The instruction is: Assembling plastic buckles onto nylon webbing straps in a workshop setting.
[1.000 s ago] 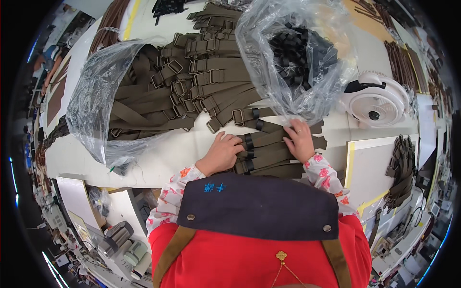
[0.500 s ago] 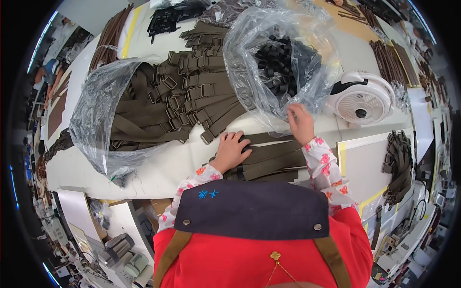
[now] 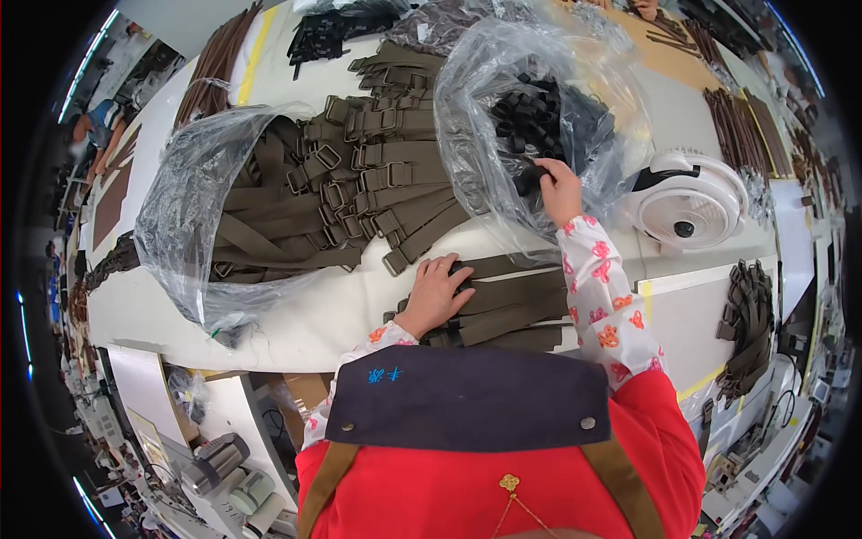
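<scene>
My left hand (image 3: 431, 296) lies with fingers spread over the left ends of several olive-brown webbing straps (image 3: 516, 301) on the table in front of me. A small dark piece shows between its thumb and forefinger, mostly hidden. My right hand (image 3: 561, 193) reaches into the near side of an open clear plastic bag (image 3: 462, 135). Its fingers are closed at a black loop (image 3: 528, 180) on the near edge of a pile of black loops (image 3: 530, 112). The fingertips are partly hidden.
A second clear bag (image 3: 184, 216) at left spills olive straps with metal buckles (image 3: 395, 175). At right stand a white fan (image 3: 687, 207) and a bundle of buckled straps (image 3: 747, 314). Brown strips (image 3: 215, 67) lie far left. Another person's hand (image 3: 645, 9) shows at the far edge.
My right hand has moved forward from the bag's near rim to the black loops, and its fingers have closed there. My left hand stays on the straps. The view has shifted slightly.
</scene>
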The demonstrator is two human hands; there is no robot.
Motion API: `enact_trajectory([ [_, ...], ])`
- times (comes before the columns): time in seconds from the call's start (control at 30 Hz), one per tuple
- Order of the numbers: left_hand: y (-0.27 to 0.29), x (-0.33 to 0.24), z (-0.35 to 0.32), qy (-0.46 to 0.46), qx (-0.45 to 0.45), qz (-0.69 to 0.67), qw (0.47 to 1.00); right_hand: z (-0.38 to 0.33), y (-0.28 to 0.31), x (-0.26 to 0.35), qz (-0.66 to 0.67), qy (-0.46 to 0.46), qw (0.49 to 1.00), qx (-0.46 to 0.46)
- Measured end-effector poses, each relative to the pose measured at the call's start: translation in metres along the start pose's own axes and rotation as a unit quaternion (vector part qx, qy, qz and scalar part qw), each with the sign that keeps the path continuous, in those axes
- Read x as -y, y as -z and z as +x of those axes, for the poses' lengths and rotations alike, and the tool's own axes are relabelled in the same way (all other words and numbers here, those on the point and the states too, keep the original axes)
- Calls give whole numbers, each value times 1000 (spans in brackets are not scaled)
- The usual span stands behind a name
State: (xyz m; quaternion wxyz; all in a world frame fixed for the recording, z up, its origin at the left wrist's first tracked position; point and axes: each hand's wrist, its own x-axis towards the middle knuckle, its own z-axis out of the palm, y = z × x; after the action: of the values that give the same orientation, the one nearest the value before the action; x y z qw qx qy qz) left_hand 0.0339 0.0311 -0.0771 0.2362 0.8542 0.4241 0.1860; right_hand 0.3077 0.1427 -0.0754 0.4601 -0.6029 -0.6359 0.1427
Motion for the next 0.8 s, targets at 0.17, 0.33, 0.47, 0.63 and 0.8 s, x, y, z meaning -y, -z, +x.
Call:
enact_trajectory([
  [0.17,42,-49,17,50,-103,-242,964,-50,37,84,250,-238,932,111],
  [0.33,77,-80,22,64,-105,-408,905,-92,38,145,356,-263,879,179],
  [0.47,82,-83,6,99,-28,-506,856,-109,35,171,361,-236,877,210],
  [0.63,101,-74,-12,155,137,-541,815,-116,58,173,438,-215,812,322],
  [0.8,92,-57,-14,70,244,-422,870,-125,59,158,354,-312,791,391],
])
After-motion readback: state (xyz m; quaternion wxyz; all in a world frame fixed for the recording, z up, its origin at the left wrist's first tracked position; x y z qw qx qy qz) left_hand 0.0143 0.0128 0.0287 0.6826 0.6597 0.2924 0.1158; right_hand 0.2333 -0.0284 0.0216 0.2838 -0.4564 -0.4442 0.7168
